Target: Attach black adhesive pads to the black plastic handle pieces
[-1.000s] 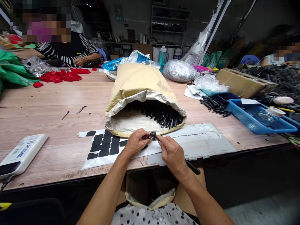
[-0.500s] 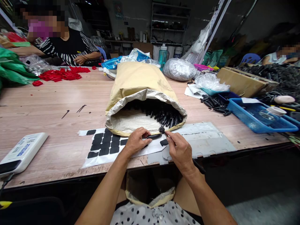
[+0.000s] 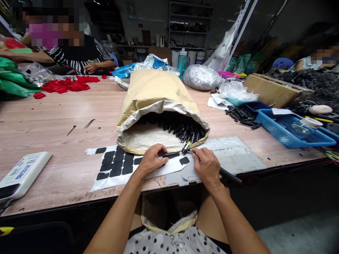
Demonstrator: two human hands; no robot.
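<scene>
My left hand (image 3: 153, 159) pinches a slim black rod-shaped piece (image 3: 171, 155) over a white sheet (image 3: 159, 171) with black rounded squares. In my right hand (image 3: 208, 167) is a small hammer; its head (image 3: 186, 147), metallic with a yellow-green end, is at the right tip of the black piece. The hammer's dark handle (image 3: 230, 175) sticks out behind the hand to the lower right. Just beyond both hands lies a tan sack (image 3: 159, 86), its mouth facing me, with many black pieces (image 3: 185, 131) inside.
A grey board (image 3: 233, 155) lies right of the sheet. Farther right are a blue basket (image 3: 293, 134), loose black pieces (image 3: 238, 114) and a cardboard box (image 3: 275, 90). A white device (image 3: 23, 174) sits at left, near red pieces (image 3: 66, 84). A person (image 3: 79, 56) works across the table.
The hammer head has turned, now showing its metal side and yellow-green end, and its handle extends farther right. My right hand has shifted slightly right. The view has moved a little.
</scene>
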